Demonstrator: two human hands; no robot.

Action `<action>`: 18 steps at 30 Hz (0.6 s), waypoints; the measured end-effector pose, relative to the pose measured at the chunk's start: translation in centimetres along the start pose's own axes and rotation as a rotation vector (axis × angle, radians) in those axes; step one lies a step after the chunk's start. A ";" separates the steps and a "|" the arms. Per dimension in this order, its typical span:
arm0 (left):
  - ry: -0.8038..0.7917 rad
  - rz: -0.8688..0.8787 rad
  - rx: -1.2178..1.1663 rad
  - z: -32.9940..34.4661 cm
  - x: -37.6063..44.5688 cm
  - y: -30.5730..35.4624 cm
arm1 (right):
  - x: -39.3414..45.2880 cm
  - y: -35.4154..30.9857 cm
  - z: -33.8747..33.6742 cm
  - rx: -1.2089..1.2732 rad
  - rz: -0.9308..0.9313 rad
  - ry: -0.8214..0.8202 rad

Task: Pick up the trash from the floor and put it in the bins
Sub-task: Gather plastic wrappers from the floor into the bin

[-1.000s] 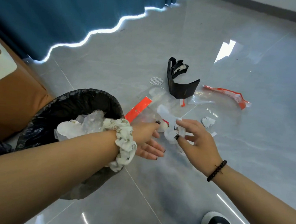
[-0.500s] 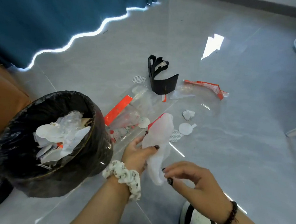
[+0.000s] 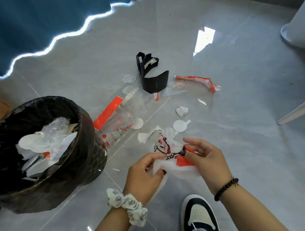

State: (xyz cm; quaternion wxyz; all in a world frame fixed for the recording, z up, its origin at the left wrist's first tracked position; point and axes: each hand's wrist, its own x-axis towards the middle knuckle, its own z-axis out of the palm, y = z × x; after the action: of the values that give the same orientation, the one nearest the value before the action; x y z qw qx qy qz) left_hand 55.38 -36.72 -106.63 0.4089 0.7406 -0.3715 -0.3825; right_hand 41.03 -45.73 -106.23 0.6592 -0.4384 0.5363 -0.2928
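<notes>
Both hands, the left hand (image 3: 144,176) and right hand (image 3: 206,160), pinch a soft, crinkly white wrapper (image 3: 170,158) beside the round black bin (image 3: 84,146).

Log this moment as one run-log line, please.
stage: trash in hands, not binned | left hand: grips white printed wrapper | right hand: pinches same wrapper | bin: partly full | floor: litter remains

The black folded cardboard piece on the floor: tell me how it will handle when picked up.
The black cardboard piece stands on edge, so it is probably stiff enough to hold shape. It looks thin and hollow, likely light. Its upright, open form may tip or slide on the glossy floor if nudged.
</notes>
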 end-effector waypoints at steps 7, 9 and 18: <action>0.087 0.163 0.300 0.6 0.4 -1.3 | 0.1 0.4 -0.9 -0.135 -0.130 0.027; -0.043 0.303 0.388 1.1 0.4 -1.0 | 0.1 0.0 -1.0 -0.132 -0.125 -0.035; -0.157 0.199 0.127 1.2 1.7 -2.2 | 0.0 -1.1 0.2 -0.181 -0.145 -0.250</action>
State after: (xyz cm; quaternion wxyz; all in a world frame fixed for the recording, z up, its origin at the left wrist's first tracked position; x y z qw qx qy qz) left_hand 55.58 -37.68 -109.44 0.3666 0.6924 -0.4974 -0.3726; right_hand 41.31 -46.19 -105.25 0.6556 -0.5666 0.4413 -0.2332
